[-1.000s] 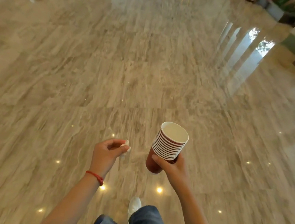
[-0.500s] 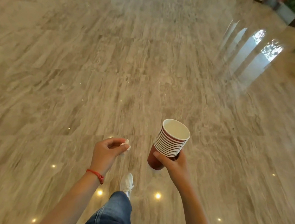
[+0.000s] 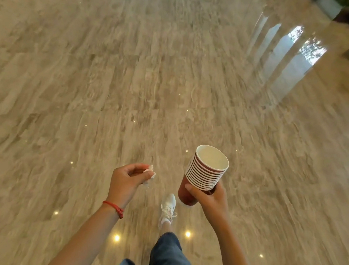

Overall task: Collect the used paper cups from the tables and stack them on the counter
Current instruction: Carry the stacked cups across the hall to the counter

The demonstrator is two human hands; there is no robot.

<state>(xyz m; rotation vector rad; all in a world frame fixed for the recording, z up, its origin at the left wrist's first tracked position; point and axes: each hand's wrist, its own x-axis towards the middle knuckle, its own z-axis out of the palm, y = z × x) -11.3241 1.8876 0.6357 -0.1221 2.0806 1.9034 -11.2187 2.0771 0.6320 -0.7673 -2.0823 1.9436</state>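
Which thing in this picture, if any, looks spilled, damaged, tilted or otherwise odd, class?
Nothing looks spilled or damaged. The stack of red paper cups with white rims leans slightly in the right hand, whose fingers grip its lower part. The left hand pinches a small crumpled white paper scrap, which is not a cup.

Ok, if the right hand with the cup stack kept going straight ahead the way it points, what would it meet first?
Nothing close, as far as this view shows. The right hand holds the stack of cups over bare polished floor, which runs ahead unobstructed. The pillar reflections lie further ahead on the right; depth there is unclear.
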